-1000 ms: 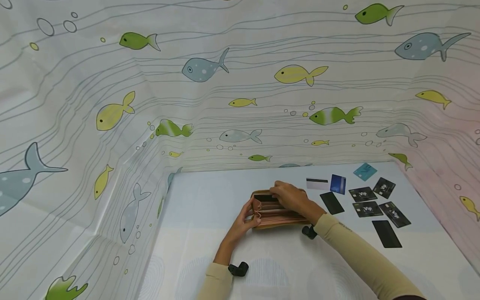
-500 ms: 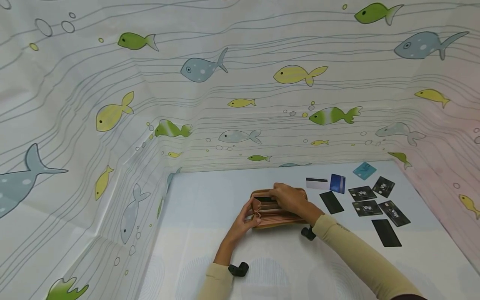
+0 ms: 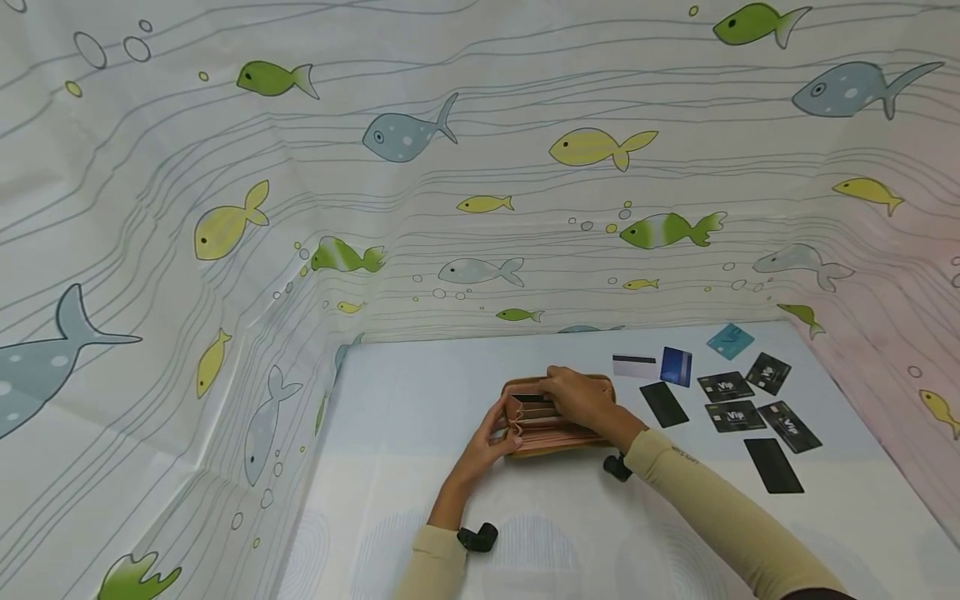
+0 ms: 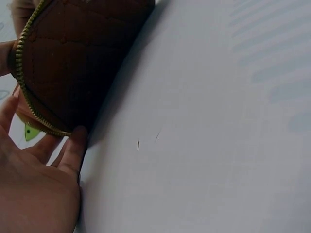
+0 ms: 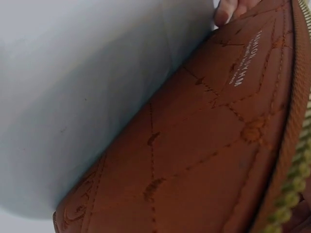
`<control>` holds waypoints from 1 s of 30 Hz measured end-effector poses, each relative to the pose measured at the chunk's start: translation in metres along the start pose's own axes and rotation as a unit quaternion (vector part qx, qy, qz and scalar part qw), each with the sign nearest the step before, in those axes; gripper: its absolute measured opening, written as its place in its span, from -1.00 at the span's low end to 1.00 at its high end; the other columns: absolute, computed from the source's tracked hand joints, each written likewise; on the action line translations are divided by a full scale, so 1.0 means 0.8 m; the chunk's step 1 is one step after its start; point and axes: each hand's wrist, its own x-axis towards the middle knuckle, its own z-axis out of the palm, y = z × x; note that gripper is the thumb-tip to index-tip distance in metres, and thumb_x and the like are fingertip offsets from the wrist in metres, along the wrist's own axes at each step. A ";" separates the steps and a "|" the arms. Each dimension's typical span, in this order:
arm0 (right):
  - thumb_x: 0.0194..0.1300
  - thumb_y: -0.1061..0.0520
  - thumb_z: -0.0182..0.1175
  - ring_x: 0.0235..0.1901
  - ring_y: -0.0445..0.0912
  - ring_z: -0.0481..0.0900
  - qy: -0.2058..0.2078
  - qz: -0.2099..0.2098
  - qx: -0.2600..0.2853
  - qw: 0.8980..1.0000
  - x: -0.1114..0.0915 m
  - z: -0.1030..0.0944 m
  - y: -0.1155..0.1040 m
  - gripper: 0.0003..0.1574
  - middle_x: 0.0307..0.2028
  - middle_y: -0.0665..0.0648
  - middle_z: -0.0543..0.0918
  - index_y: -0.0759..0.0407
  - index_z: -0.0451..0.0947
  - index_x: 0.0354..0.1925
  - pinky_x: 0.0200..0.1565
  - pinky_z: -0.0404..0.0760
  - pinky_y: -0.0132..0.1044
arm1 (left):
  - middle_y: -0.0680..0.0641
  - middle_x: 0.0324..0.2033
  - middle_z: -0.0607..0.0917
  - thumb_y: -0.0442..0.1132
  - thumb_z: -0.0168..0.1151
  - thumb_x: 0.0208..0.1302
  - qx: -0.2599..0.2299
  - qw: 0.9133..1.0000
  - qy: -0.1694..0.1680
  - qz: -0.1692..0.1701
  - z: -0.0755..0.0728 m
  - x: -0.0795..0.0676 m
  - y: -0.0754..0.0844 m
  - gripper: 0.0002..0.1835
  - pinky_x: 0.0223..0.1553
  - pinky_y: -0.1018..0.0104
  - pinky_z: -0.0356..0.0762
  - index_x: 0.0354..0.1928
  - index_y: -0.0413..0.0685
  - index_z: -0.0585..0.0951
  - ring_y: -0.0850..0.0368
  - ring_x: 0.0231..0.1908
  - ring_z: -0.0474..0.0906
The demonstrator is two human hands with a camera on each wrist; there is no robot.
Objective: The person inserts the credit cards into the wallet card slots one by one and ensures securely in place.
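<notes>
A tan zip-around wallet (image 3: 566, 436) stands unzipped on the table, its pink compartments facing up. Its quilted brown leather (image 4: 73, 58) and brass zipper show in the left wrist view. My left hand (image 3: 478, 454) grips the wallet's left end, thumb on the near side and fingers on the far side. Over the far rim, my right hand (image 3: 581, 396) has its fingers curled down at a black card (image 3: 528, 399). Only a strip of that card shows in the rear slot; my right fingertips are hidden. The right wrist view shows the wallet's stitched outer face (image 5: 194, 160).
Right of the wallet lie several black cards, some marked Vip (image 3: 733, 417), and two plain dark ones (image 3: 773, 466). A white striped card (image 3: 634, 367), a blue card (image 3: 676, 367) and a teal card (image 3: 730, 342) lie farther back. A fish-print curtain (image 3: 480, 183) surrounds the table.
The black card has sunk lower into the wallet's rear slot, with my right hand dropping slightly. The wallet's far rim shows more fully. My left hand has kept its place.
</notes>
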 end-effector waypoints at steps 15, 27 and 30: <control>0.42 0.25 0.19 -0.45 -0.25 0.44 0.009 0.003 0.035 0.999 -0.006 0.007 0.011 -0.69 -0.39 0.02 0.60 0.04 0.71 0.05 -0.40 0.47 -0.42 | 0.08 0.54 0.12 -0.08 0.25 0.36 0.013 1.000 -0.002 0.007 0.002 0.004 0.003 -0.13 0.28 -0.11 0.34 0.54 0.61 0.01 -0.10 0.42 0.20; 0.36 0.17 0.30 -0.29 -0.24 0.54 0.073 0.018 0.098 0.992 -0.045 -0.025 0.024 -0.80 -0.23 -0.02 0.63 0.13 0.73 -0.07 -0.24 0.60 -0.27 | 0.08 0.54 0.12 -0.09 0.27 0.36 0.021 1.000 0.000 0.001 0.001 0.002 0.009 -0.10 0.29 -0.13 0.31 0.55 0.60 -0.03 -0.10 0.44 0.18; 0.36 0.13 0.30 -0.32 -0.25 0.54 0.088 0.025 0.093 0.991 -0.055 -0.038 0.029 -0.82 -0.22 -0.02 0.66 0.12 0.74 -0.10 -0.28 0.58 -0.30 | 0.07 0.54 0.13 -0.09 0.27 0.36 0.022 1.000 0.003 0.001 0.002 0.001 0.009 -0.10 0.29 -0.13 0.32 0.55 0.61 -0.03 -0.10 0.43 0.19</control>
